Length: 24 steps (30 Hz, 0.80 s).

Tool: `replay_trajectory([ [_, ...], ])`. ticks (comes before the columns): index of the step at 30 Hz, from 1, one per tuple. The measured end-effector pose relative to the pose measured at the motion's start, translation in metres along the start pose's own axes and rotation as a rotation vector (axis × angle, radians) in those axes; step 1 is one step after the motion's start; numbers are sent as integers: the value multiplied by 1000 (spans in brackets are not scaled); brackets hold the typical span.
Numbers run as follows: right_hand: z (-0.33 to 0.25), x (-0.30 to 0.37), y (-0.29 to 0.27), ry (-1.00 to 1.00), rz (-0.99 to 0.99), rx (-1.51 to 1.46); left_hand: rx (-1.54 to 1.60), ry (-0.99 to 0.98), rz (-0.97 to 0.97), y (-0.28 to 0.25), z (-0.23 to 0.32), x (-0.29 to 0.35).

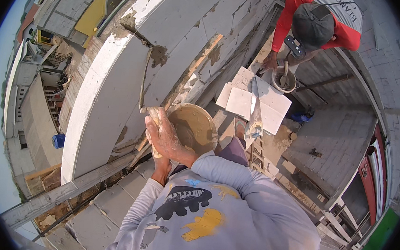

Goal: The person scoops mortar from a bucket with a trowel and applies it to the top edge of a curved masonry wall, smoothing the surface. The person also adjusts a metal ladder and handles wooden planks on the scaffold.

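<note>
My right hand (168,138), smeared with wet mortar, is closed around the mortar-coated handle of a trowel (144,80). Its thin blade shows nearly edge-on, close to the face of a pale block wall (106,92). Just below, my left hand (161,168) comes up against the right one, which hides its fingers; their grip cannot be seen. Beside my right hand stands a round bucket (211,121) with grey-brown mortar inside. A dark mortar patch (158,56) sticks to the wall near the trowel's tip.
A co-worker in a cap (313,26) bends over a smaller bucket (285,80) at the far right. Light blocks (239,101) lie between us, with a handsaw (256,110) across them. Drops to lower levels show beyond the wall at left and beside a wooden ladder (257,153).
</note>
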State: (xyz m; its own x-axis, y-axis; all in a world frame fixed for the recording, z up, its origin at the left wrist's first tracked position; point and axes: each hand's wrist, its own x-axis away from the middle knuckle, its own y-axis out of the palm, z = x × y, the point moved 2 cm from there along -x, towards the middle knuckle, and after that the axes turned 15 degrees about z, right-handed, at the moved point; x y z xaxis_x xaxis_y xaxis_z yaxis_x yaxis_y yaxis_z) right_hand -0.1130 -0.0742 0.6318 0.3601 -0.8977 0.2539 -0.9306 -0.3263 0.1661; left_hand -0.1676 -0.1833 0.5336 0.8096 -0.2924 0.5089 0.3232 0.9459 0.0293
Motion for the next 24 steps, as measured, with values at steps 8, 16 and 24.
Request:
replay_trajectory([
  [8,14,53,-217,-43,-127,707,-282,112,-186,28,-16,-12],
  [16,-11,20,-246,-294,-228,1154,-431,333,-511,93,16,26],
  [24,70,38,-225,-646,-180,1269,-552,565,-560,123,42,32],
])
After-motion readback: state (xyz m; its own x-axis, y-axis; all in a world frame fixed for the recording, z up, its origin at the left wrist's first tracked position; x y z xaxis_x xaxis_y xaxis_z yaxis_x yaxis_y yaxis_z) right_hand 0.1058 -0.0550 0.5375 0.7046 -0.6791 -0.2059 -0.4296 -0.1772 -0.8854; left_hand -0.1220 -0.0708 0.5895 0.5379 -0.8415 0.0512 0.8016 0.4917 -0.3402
